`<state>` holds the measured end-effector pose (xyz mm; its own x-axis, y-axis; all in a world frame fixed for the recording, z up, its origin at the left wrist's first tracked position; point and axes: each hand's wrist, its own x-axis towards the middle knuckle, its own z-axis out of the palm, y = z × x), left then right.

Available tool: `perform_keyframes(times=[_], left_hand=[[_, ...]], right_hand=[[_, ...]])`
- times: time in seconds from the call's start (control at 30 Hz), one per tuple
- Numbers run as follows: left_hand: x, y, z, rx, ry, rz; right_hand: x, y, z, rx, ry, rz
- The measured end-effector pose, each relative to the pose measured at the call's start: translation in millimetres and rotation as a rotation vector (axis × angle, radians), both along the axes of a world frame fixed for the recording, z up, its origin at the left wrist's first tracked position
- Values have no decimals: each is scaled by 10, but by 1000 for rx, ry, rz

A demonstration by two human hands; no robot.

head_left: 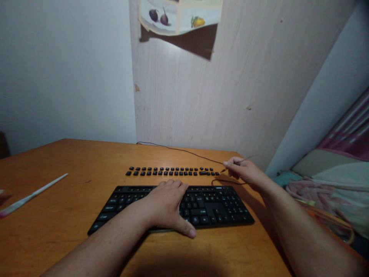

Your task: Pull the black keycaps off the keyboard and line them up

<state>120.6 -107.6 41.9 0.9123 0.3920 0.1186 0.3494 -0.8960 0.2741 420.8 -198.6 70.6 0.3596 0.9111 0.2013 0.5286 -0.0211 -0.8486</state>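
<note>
A black keyboard (213, 209) lies on the wooden desk, and some spots in its upper rows show no keycap. My left hand (167, 204) rests flat across its middle. The fingers stretch to the far edge and the thumb reaches the near edge. Beyond the keyboard, loose black keycaps (176, 173) are lined up in two rows. At their right end, my right hand (238, 168) is closed around a thin paintbrush (223, 170). The brush's brown tip points left, close to the last keycaps, and whether it touches one I cannot tell.
A long white stick (34, 196) with a pinkish end lies at the left of the desk (72, 161). The black cable (178, 149) runs along the desk's back. A wall with a hanging picture (178, 19) stands behind. Bedding (319, 184) is at the right.
</note>
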Motion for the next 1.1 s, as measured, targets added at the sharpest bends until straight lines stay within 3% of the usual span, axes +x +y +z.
perform_keyframes(times=[0.13,0.4,0.53,0.77,0.9,1.1], left_hand=[[-21,51,64,-89,-43,46],[-18,247,207,-247,-380,172],[-56,320,384,-357,-559,189],[-309,345,699,-587,-660,185],[-548,499,616,-616,-676,253],[-876,695,306,-689,-778,415]], right_hand=[[11,16,4,62,79,-65],[13,78,119,180,93,-157],[-47,94,214,193,120,-160],[-225,91,320,294,248,-143],[-363,92,315,325,319,-154],[-530,74,263,311,287,-168]])
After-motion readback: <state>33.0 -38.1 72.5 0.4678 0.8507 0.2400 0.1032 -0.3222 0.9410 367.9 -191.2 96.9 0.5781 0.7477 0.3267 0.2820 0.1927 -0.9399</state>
